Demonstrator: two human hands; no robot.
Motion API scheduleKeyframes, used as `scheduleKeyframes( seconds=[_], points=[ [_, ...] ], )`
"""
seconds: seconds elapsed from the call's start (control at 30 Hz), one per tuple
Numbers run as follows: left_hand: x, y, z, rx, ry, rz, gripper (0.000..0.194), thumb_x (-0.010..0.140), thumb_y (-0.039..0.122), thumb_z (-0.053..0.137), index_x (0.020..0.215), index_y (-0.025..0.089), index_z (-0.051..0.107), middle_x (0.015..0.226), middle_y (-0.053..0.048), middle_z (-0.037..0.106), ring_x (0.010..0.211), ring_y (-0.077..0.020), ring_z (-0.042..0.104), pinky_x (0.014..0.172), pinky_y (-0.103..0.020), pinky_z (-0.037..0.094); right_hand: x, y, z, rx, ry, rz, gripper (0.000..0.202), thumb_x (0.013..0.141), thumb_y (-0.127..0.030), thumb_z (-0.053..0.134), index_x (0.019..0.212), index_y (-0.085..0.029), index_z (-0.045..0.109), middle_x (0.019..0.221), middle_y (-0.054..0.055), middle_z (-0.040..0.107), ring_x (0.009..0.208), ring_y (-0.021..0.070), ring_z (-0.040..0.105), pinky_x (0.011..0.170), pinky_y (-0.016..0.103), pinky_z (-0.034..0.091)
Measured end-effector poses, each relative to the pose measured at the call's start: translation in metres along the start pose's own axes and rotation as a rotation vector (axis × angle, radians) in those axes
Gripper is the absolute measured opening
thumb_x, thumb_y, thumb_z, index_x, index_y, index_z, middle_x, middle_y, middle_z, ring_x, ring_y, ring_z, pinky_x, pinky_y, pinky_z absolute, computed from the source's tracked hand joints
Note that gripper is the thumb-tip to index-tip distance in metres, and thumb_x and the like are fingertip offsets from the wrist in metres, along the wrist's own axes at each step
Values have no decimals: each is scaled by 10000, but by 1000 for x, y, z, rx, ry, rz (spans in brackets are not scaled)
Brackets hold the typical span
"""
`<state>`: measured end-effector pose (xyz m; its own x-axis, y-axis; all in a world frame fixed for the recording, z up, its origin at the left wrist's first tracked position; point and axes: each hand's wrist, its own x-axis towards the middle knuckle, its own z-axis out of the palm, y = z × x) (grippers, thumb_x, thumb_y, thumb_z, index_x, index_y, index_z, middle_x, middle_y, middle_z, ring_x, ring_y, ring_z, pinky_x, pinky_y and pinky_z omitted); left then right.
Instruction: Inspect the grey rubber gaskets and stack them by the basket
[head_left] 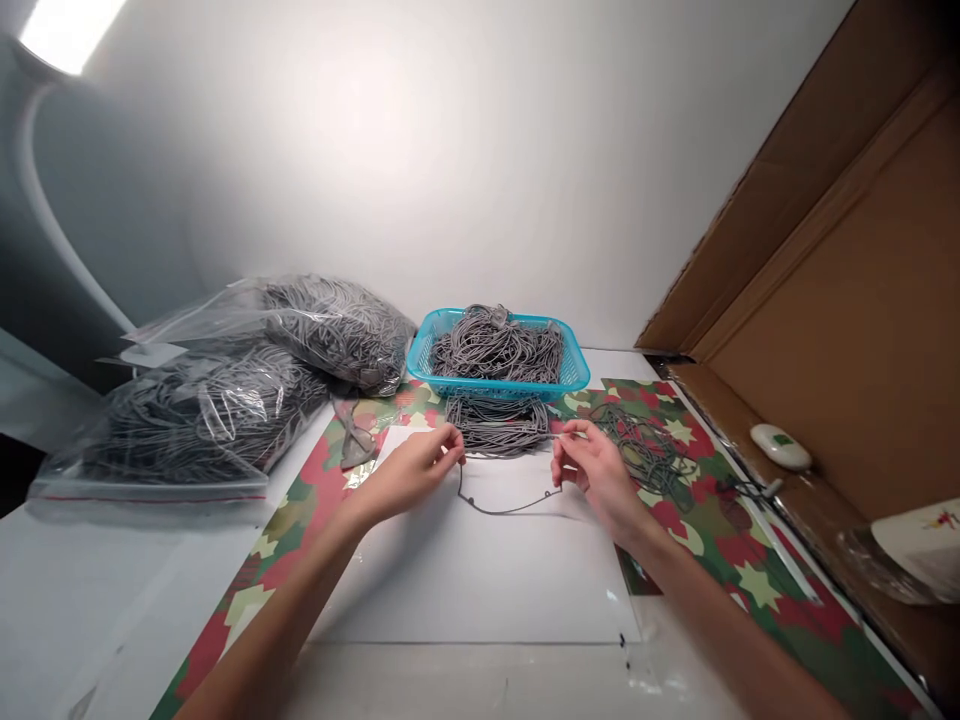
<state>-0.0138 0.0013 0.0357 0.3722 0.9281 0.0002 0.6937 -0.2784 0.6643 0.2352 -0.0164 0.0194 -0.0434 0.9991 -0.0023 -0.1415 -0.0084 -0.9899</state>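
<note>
A thin grey cord (501, 512) with small knobs hangs in a shallow curve above a white sheet (487, 590). My left hand (427, 465) pinches its left end between thumb and fingers; my right hand (589, 470) pinches the right end. Just beyond the hands lies a bundle of grey cords (499, 428) on the far part of the sheet. Behind it, a blue basket (574, 372) holds a heap of similar grey cords (495, 350). Loose grey cords (641, 450) lie tangled to the right of my right hand.
Two clear bags of grey cords (202, 420) (337, 330) rest at the left. A patterned mat (757, 580) lies under the sheet. Cardboard (847, 260) stands at the right, near a white oval object (780, 447). A lamp (71, 30) hangs upper left.
</note>
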Motion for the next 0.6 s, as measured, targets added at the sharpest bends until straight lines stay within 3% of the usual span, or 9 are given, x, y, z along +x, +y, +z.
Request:
scheduleKeyframes(
  seconds=[0.17, 0.3, 0.47, 0.6],
  points=[
    [22, 1, 0, -123, 156, 5, 260, 912, 389, 380, 817, 190, 518, 746, -17, 638, 701, -147, 619, 638, -260, 484, 19, -18, 0, 0, -24, 13, 309, 716, -410, 717, 843, -208, 522, 752, -38, 558, 584, 107, 566, 523, 261, 487],
    [43, 0, -1, -38, 313, -71, 268, 963, 373, 441, 897, 152, 577, 788, -14, 639, 707, -141, 622, 672, -292, 510, 49, -19, -1, -129, -19, 59, 197, 819, -333, 688, 847, -171, 578, 767, -25, 588, 622, 105, 584, 577, 259, 521],
    [54, 3, -1, 196, 385, -142, 270, 948, 388, 560, 1041, 144, 631, 960, -43, 670, 844, -168, 649, 798, -379, 546, 78, -7, 2, -384, 1, 100, 317, 951, -345, 593, 1204, -153, 590, 1173, 84, 626, 971, 195, 643, 817, 390, 563],
    [53, 5, 2, 386, 418, -168, 270, 952, 377, 555, 1080, 153, 633, 1032, -60, 674, 933, -193, 653, 852, -411, 538, 80, -1, 5, -566, 42, 3, 328, 950, -344, 593, 1228, -170, 587, 1237, 93, 606, 1033, 213, 628, 868, 419, 549]
  ],
)
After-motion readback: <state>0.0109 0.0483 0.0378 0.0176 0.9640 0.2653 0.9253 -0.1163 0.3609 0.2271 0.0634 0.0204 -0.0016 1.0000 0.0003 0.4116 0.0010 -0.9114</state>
